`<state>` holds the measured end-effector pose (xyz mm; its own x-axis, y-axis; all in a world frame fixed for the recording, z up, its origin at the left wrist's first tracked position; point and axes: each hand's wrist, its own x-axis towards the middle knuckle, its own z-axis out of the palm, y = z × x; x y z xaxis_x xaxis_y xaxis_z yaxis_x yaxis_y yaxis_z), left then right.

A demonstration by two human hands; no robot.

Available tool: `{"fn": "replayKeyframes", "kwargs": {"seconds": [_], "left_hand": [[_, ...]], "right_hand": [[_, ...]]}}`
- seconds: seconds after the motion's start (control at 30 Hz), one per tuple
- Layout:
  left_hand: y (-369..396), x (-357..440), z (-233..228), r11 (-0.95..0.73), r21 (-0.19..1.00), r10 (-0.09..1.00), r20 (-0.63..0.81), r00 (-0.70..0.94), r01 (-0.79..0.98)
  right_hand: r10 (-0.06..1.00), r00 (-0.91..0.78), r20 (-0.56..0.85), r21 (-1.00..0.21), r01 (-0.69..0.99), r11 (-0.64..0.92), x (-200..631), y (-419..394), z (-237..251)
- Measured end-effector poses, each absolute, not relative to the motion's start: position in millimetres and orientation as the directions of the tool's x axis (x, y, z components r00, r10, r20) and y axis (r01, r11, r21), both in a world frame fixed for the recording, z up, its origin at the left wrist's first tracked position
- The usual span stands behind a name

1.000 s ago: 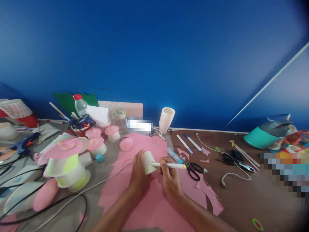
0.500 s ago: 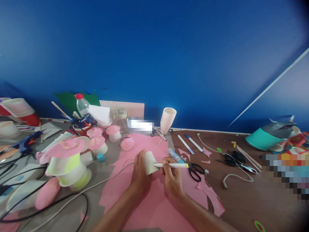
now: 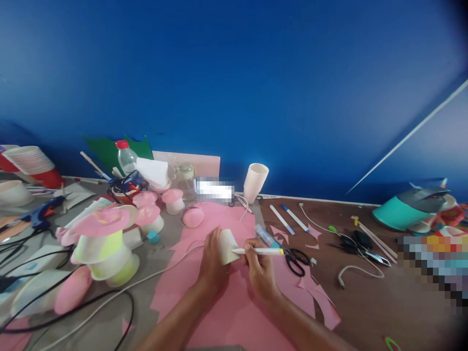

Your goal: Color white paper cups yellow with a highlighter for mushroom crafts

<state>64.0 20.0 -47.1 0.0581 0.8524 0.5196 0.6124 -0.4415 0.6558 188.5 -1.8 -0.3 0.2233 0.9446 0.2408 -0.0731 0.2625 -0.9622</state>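
My left hand (image 3: pixel 213 261) is wrapped round a small white paper cup (image 3: pixel 227 246), which lies on its side with its wall turned to the right. Between the fingers of my right hand (image 3: pixel 260 269) is a white marker (image 3: pixel 268 251) with a yellow end. Its tip touches, or nearly touches, the cup's wall. Both hands are above a large sheet of pink paper (image 3: pixel 223 312). Just right of my right hand lie black-handled scissors (image 3: pixel 296 261) and a clear, blue-ended tube (image 3: pixel 266 236).
Left are stacked cups with pink paper tops (image 3: pixel 104 243), a blue glue gun (image 3: pixel 40 214) and cables. A tall stack of white cups (image 3: pixel 255 183) stands by the blue wall. Two markers (image 3: pixel 294 218), pink scraps (image 3: pixel 323 297), pliers (image 3: pixel 376 257) and a teal container (image 3: pixel 398 209) are on the right.
My hands, the cup and the marker hold almost the same pose. The view has shifted very slightly, and the marker's yellow end sits a little further left.
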Motion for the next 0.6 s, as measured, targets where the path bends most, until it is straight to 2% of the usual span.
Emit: {"fn": "replayKeyframes", "kwargs": {"seconds": [0.17,0.33,0.47,0.6], "left_hand": [[19.6,62.8,-44.7,-0.439,0.669,0.858,0.51,0.06,0.599],[17.7,63.3,-41.7,-0.384,0.74,0.896,0.442,0.032,0.552],[16.4,64.3,-40.4,-0.34,0.757,0.917,0.4,0.016,0.558],[16.7,64.2,-41.5,-0.39,0.727,0.895,0.445,0.046,0.565]], "right_hand": [[0.947,0.263,0.183,-0.965,-0.135,0.224,190.9,-1.3,0.0],[0.954,0.26,0.151,-0.958,-0.198,0.205,190.6,-2.0,0.2],[0.96,0.243,0.137,-0.964,-0.191,0.186,189.6,-2.4,1.2],[0.96,0.228,0.163,-0.97,-0.14,0.198,188.9,-1.6,0.3]]}}
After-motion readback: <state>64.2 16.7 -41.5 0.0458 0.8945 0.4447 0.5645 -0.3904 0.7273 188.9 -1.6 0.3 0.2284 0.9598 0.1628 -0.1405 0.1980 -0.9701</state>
